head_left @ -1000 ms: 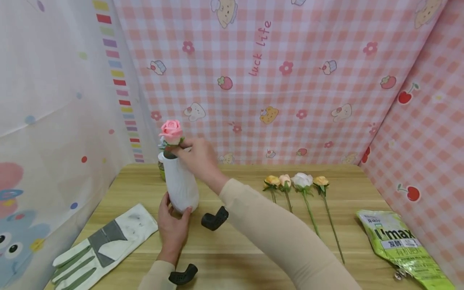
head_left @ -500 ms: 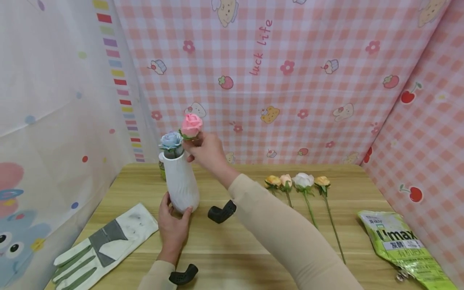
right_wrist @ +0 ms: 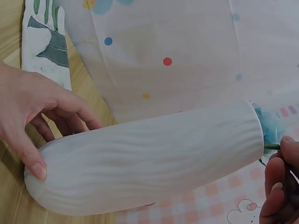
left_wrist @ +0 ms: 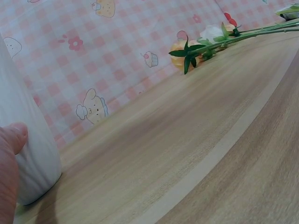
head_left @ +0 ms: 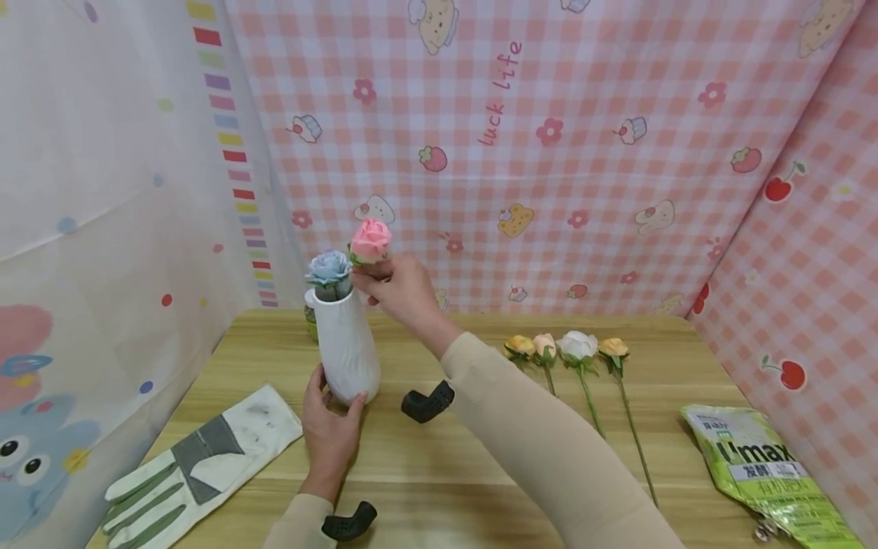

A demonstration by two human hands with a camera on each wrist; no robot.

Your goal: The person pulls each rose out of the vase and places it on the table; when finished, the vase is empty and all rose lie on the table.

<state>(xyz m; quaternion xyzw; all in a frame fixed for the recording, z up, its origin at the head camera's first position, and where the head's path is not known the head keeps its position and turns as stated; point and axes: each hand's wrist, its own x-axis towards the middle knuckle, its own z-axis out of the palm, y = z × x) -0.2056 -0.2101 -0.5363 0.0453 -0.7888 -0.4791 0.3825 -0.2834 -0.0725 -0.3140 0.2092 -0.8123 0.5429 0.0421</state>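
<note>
A white ribbed vase stands on the wooden table, and a pale blue rose shows above its mouth. My left hand holds the vase low down, thumb on one side and fingers on the other. Beside the blue bloom, my right hand pinches a pink rose just under its head. In the right wrist view, a short piece of green stem runs from the right fingertips to the vase mouth; the rest of it is hidden.
Several cut roses lie at the right, among them a white rose and an orange rose. A grey-white glove lies at the left, a green bag at far right. A small jar is partly behind the vase.
My right hand has moved the pink rose to the right, from in front of the blue rose to beside it, uncovering the blue bloom. My left hand keeps its hold on the vase.
</note>
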